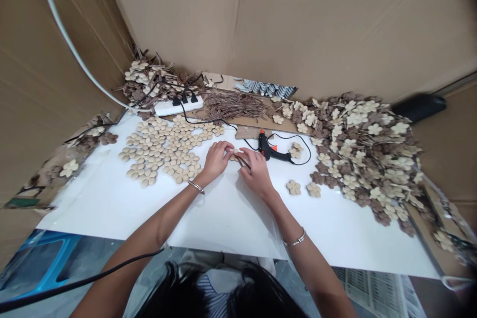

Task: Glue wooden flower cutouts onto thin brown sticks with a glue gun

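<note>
My left hand and my right hand meet over the white table. Between their fingertips is a small cream flower, partly hidden by the fingers. The left fingers pinch its near side. A thin brown strip runs from the flower into my right hand, whose fingers are closed around it. Just beyond the right hand lies a black glue gun with an orange tip. To the left spreads a batch of cream flowers. Two loose flowers rest to the right of my right wrist.
A white power strip with black plugs stands at the back left. Brown strips lie in a bundle beside it. At right rises a big heap of brown and cream flowers. Cardboard walls enclose the white table.
</note>
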Demonstrator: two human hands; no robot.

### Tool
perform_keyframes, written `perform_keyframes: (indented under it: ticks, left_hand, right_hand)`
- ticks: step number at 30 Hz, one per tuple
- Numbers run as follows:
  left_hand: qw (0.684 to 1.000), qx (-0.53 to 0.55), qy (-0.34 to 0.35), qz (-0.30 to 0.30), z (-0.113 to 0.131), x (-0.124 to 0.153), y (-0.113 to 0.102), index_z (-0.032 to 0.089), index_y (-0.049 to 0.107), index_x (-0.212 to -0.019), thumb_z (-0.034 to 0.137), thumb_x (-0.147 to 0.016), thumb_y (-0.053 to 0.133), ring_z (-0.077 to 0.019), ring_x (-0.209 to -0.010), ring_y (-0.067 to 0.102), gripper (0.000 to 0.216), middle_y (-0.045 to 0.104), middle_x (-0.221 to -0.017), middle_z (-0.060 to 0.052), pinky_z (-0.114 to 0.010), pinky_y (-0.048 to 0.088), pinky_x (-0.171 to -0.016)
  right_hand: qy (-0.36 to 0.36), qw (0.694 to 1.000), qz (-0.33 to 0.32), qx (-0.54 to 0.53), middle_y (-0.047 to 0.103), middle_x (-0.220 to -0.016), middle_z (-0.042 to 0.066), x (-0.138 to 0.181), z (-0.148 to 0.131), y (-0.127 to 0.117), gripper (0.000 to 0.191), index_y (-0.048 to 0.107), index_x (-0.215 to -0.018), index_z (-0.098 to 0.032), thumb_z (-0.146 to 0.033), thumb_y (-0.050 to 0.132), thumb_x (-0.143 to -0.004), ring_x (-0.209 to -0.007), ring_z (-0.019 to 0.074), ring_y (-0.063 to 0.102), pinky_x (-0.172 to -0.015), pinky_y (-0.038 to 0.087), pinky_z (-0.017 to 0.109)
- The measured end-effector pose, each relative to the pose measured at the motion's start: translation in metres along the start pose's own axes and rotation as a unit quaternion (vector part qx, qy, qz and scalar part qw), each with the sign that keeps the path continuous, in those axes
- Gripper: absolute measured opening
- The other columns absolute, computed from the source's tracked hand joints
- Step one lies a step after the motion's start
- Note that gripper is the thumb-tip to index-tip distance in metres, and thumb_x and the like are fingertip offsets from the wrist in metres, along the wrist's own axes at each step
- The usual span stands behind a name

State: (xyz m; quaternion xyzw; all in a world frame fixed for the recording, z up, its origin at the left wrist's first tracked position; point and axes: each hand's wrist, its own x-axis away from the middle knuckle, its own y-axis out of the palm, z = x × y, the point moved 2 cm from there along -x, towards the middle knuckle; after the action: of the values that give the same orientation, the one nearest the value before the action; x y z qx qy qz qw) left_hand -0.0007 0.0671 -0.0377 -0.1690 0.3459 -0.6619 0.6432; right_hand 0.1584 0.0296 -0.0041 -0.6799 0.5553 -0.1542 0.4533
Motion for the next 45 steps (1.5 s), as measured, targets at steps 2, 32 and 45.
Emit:
perform_keyframes:
  ticks: [2,32,45]
  left_hand:
    - [1.0,0.016,-0.007,0.0,-0.001,0.0,-0.001,0.022,0.062,-0.1,0.022,-0.088,0.058,-0.0214,-0.086,0.056,0.013,0.067,-0.087,-0.002,-0.035,0.042,-0.082]
    - [0.744,0.639,-0.131,-0.146,0.057,0.026,-0.045,0.018,0.058,-0.105,0.027,-0.073,0.081,-0.0077,-0.066,0.059,0.041,0.064,-0.08,0.0,-0.019,0.046,-0.064]
    - [0.831,0.527,-0.114,-0.137,0.068,0.032,-0.051,0.016,0.063,-0.09,0.043,-0.08,0.072,-0.0103,-0.07,0.058,0.03,0.065,-0.08,-0.003,-0.021,0.044,-0.065]
  right_hand:
    - [0.037,0.997,0.021,-0.067,0.066,-0.123,0.01,-0.001,0.003,-0.003,0.049,0.049,-0.125,-0.018,-0.014,0.045,-0.077,-0.116,0.0273,0.054,-0.1,0.037,0.043]
    - [0.16,0.778,-0.002,-0.608,0.067,-0.081,-0.003,0.006,-0.03,-0.035,0.052,0.048,-0.124,-0.029,-0.035,0.073,-0.079,-0.074,0.0144,0.066,-0.064,0.051,0.025]
    - [0.13,0.824,0.025,-0.551,0.066,-0.083,-0.002,0.007,-0.032,-0.042,0.049,0.047,-0.125,-0.031,-0.037,0.071,-0.082,-0.066,0.0126,0.061,-0.047,0.044,0.021]
